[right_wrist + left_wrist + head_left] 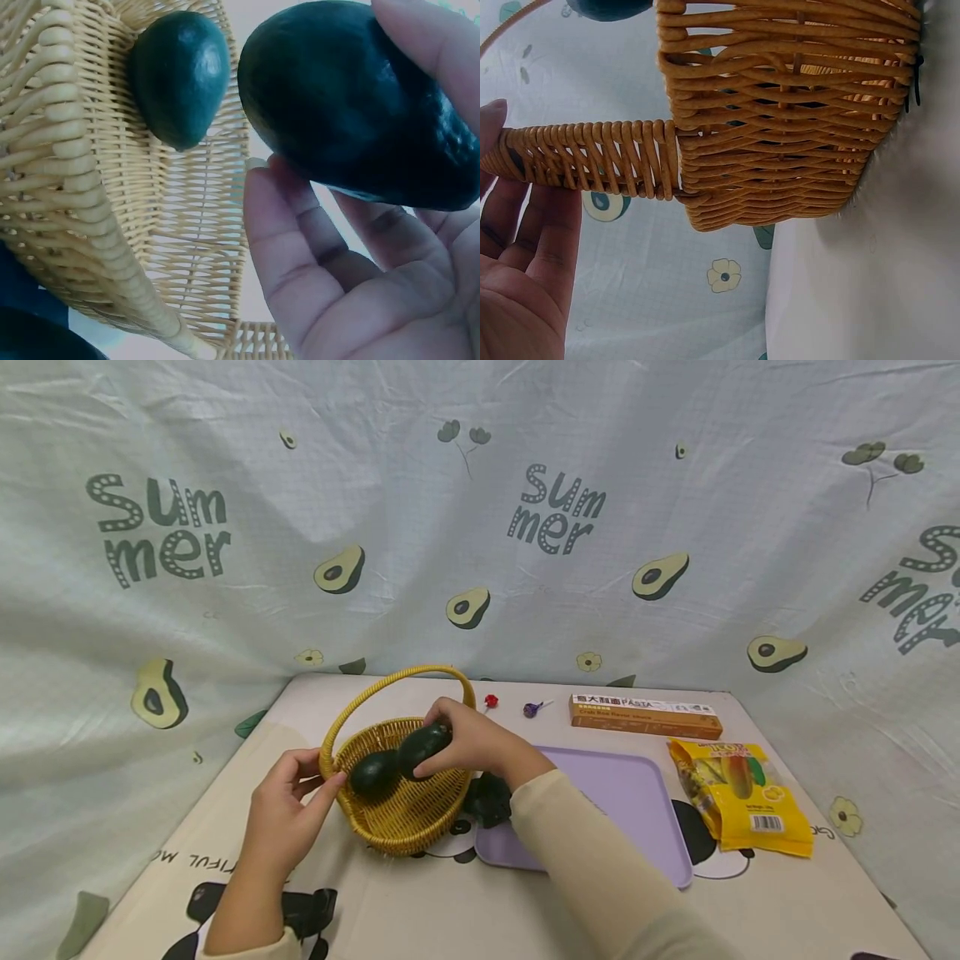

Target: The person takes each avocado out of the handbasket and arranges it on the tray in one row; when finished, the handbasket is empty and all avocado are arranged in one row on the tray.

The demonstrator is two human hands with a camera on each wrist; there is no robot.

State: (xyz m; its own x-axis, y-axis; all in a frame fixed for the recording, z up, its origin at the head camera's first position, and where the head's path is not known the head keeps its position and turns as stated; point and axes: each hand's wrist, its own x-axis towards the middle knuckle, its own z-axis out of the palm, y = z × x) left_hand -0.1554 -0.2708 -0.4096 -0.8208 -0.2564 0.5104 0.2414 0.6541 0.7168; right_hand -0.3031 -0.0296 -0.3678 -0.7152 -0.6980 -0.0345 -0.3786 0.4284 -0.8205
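Tabletop tray (637, 793) shows overhead only; wrist reveals avocado (352, 112) grip.

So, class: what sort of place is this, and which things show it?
Probably a staged home tabletop: a printed avocado cloth backdrop, a cartoon table mat, and groceries such as the pasta box beside a wicker basket.

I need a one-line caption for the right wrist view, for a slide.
A right hand holds a dark avocado over a woven basket where a second avocado lies.
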